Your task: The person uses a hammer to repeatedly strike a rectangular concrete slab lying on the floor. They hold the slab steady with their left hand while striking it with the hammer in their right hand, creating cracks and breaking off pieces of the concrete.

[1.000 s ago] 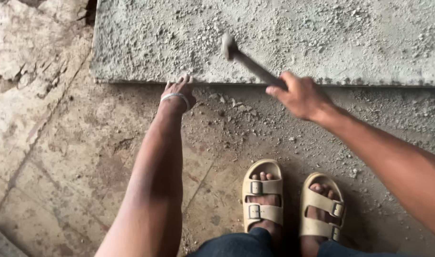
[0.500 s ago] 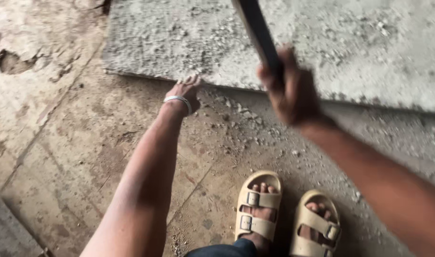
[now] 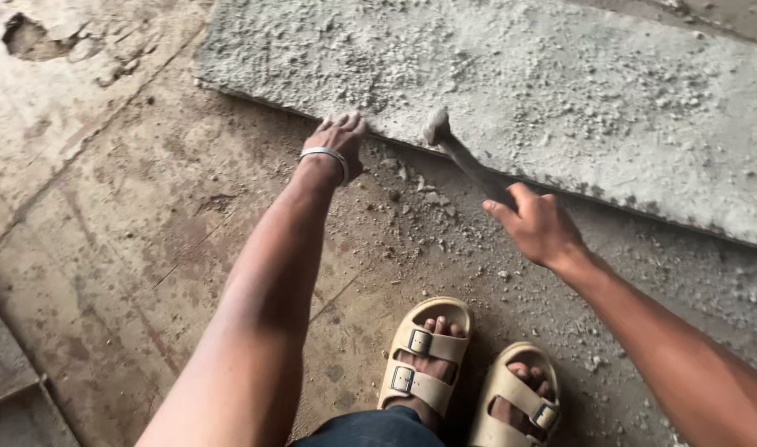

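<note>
While the right hand [image 3: 537,225] keeps a clenched grip low on the hammer [image 3: 465,159], its head meets the slab [image 3: 511,91] edge at twelve o'clock. That slab looks heavy, stiff and crumbly, best held by its near edge, where the left hand [image 3: 338,142] rests, fingers apparently hooked under. Both arms reach forward, nearly straight. Sandals [image 3: 465,377] stand at six o'clock on the floor [image 3: 122,223].

Soft, even daylight, no glare, faint shadows under the sandals [image 3: 469,372] (the hammer [image 3: 465,161] slightly motion-blurred).
</note>
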